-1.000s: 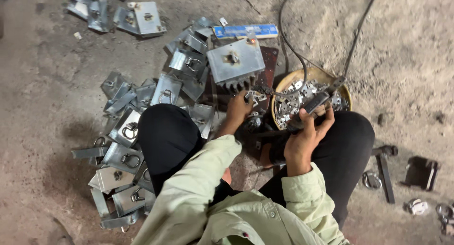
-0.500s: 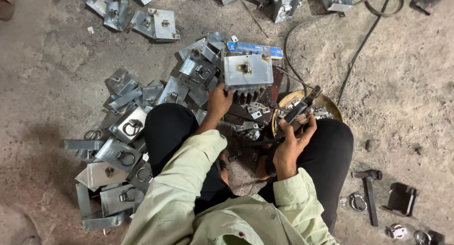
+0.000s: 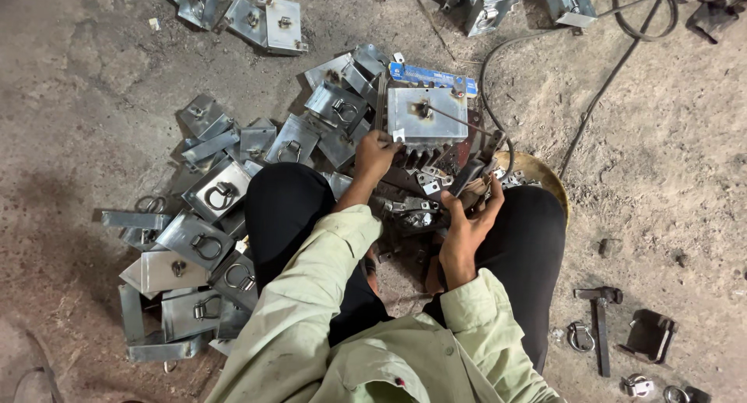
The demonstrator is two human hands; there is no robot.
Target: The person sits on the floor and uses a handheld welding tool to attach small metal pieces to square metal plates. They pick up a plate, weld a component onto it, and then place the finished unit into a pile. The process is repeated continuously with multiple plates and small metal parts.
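Observation:
I sit on the ground with my knees apart. My left hand (image 3: 376, 154) grips the lower left corner of a grey metal box plate (image 3: 436, 127) lying in front of me. My right hand (image 3: 465, 228) is closed around a dark tool handle (image 3: 471, 173). A thin rod (image 3: 459, 121) runs from that handle up to a spot near the plate's upper left. A black cable (image 3: 489, 99) leads away from the tool. Small metal pieces (image 3: 424, 187) lie between my knees.
A pile of grey metal plates with ring handles (image 3: 206, 197) spreads to my left. More such plates (image 3: 268, 18) lie at the top. A round pan (image 3: 548, 177) sits by my right knee, a hammer (image 3: 599, 325) and small fittings at lower right, a blue box (image 3: 432, 76) behind the plate.
My right hand lifted the tool from the pan and aimed its rod at the plate. My left hand slid to the plate's lower left corner. The view shifted downward.

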